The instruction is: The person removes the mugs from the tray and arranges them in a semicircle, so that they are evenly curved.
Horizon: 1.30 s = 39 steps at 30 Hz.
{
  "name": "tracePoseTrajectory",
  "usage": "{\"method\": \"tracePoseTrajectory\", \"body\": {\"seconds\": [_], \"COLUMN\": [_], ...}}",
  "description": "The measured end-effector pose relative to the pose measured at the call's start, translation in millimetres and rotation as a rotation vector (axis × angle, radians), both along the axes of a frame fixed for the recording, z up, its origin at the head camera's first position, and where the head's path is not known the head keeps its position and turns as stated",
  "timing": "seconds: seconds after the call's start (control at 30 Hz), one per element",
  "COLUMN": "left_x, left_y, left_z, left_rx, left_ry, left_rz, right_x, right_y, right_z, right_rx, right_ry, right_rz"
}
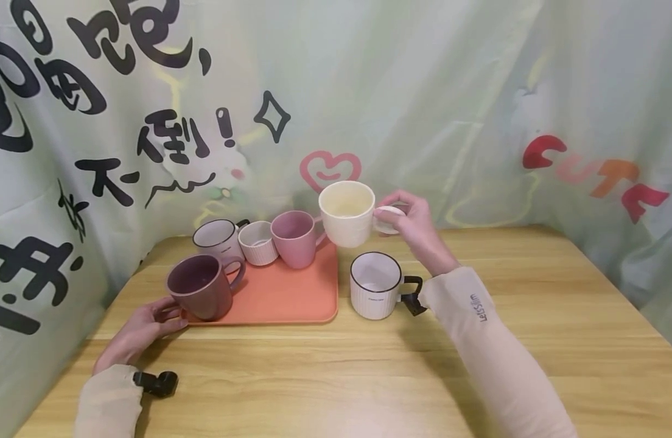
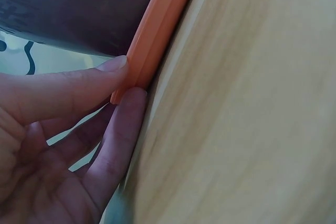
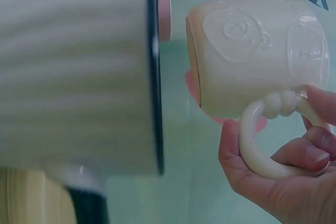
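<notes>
My right hand (image 1: pixel 413 222) grips the handle of a cream mug (image 1: pixel 347 216), held up above the table beyond the tray's right end. In the right wrist view the fingers curl through the ring handle (image 3: pixel 257 145), and raised bear shapes show on the mug's side. At the tray's front left corner my left hand (image 1: pixel 144 328) pinches the rim of the orange tray (image 1: pixel 292 298), thumb above and a finger beneath. Right by that hand a dark purple mug (image 1: pixel 201 289) stands on the tray. Below the cream mug, a white black-rimmed mug (image 1: pixel 375 289) stands on the table.
Along the tray's back are another white black-rimmed mug (image 1: pixel 218 240), a small ribbed white cup (image 1: pixel 258 243) and a pink mug (image 1: pixel 294 240). A printed curtain (image 1: pixel 423 109) hangs behind the wooden table (image 1: pixel 314 377).
</notes>
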<state>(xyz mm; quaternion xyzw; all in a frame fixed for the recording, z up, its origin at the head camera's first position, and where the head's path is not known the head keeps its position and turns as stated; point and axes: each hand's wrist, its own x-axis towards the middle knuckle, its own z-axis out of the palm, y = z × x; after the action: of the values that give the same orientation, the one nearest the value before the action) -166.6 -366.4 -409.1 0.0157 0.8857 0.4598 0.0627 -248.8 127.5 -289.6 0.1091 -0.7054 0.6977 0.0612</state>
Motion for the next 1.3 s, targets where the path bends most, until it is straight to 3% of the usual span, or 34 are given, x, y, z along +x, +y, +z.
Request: {"method": "tracePoseTrajectory", "body": {"seconds": [0.5, 0.77, 1.03, 1.3], "left_x": [-1.2, -0.7, -1.6, -0.9], "left_y": [0.3, 0.3, -0.3, -0.4], "left_z": [0.2, 0.4, 1.9, -0.5], "left_rx": [-0.031, -0.028, -0.015, 0.004], "left_ry": [-0.003, -0.002, -0.047, -0.008], "left_rz": [0.0, 0.001, 0.013, -0.002], "right_x": [-1.6, 0.2, 2.3, 5.3], "right_y": [29.6, 37.8, 44.1, 51.2], "right_z": [-11.3, -15.6, -23.7, -35.6], "right_rx": [-0.02, 0.018, -0.007, -0.049], "right_ry": [-0.03, -0.04, -0.048, -0.048], "right_rz": [-0.068, -0.1, -0.129, -0.155]}}
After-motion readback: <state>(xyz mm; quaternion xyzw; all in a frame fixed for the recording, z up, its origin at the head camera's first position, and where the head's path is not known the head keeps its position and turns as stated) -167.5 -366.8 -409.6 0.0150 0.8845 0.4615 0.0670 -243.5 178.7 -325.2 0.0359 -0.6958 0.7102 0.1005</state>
